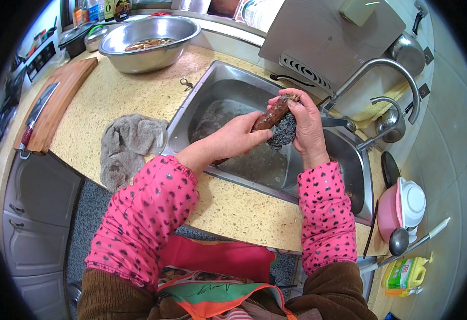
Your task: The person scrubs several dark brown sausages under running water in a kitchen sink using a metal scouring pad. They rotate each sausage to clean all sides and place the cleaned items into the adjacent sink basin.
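Note:
A long, wet, reddish-brown piece of food (270, 118), shaped like a thick root or sausage, is held at a slant above the sink (182, 140); its exact kind cannot be told. My left hand (241, 136) is closed around its middle, and its lower end shows below that wrist. At the upper end, my right hand (307, 125) grips a dark grey wire scouring pad (283, 133) pressed against the piece. Cloudy water (260, 166) stands in the basin beneath both hands.
On the counter's left lie a grey cloth (129, 144) and a cutting board (65, 101) with a knife (38, 109). A large metal bowl (150, 61) with brown pieces stands behind. The faucet (382, 61) arches over the sink's right; bowls (390, 208) and a ladle (398, 241) sit beside it.

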`<move>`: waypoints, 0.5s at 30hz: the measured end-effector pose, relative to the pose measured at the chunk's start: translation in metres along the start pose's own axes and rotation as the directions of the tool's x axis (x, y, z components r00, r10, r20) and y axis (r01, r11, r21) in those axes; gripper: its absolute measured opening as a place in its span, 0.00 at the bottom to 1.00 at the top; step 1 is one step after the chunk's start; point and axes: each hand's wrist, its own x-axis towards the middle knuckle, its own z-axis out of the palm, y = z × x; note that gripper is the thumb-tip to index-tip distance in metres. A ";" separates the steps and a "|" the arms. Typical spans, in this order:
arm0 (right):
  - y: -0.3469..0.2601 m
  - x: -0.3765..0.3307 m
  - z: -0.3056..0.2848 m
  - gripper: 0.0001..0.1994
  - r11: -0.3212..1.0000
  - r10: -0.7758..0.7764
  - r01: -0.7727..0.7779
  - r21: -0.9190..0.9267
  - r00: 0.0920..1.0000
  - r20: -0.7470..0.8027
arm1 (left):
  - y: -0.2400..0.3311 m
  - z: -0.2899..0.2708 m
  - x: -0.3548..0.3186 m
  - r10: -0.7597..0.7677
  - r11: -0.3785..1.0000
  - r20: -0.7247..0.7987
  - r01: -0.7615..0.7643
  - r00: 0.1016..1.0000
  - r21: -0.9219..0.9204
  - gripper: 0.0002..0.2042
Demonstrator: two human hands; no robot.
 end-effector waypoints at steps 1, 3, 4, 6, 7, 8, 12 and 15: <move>-0.003 0.000 0.001 0.12 1.000 0.017 -0.017 -0.003 1.000 -0.001 | -0.003 -0.001 0.001 0.032 0.998 -0.026 -0.031 0.999 0.053 0.18; -0.009 -0.001 0.002 0.13 0.999 0.051 -0.051 -0.009 0.999 -0.002 | -0.009 -0.003 0.003 0.100 0.983 -0.073 -0.087 0.992 0.161 0.18; -0.010 0.000 0.005 0.13 0.999 0.050 -0.050 -0.019 0.999 0.001 | -0.016 -0.004 0.005 0.170 0.962 -0.113 -0.141 0.979 0.232 0.17; -0.011 0.002 0.011 0.14 0.998 0.047 -0.047 -0.038 0.999 0.012 | -0.030 -0.008 0.008 0.314 0.897 -0.179 -0.229 0.932 0.379 0.16; -0.012 0.000 0.010 0.14 0.990 0.039 -0.041 -0.131 0.999 -0.020 | -0.025 -0.005 0.008 0.273 0.893 -0.193 -0.173 0.943 0.415 0.15; -0.012 -0.002 0.010 0.14 0.975 0.030 -0.040 -0.220 0.998 -0.050 | -0.016 -0.003 0.006 0.228 0.885 -0.209 -0.113 0.951 0.451 0.15; -0.008 -0.001 -0.006 0.13 0.897 -0.029 0.006 -0.441 0.999 -0.045 | -0.001 0.002 0.000 0.174 0.804 -0.256 0.013 0.951 0.594 0.13; -0.015 -0.002 -0.002 0.13 0.945 0.046 -0.049 -0.322 0.999 -0.015 | 0.003 -0.001 -0.003 0.189 0.777 -0.290 0.038 0.938 0.629 0.13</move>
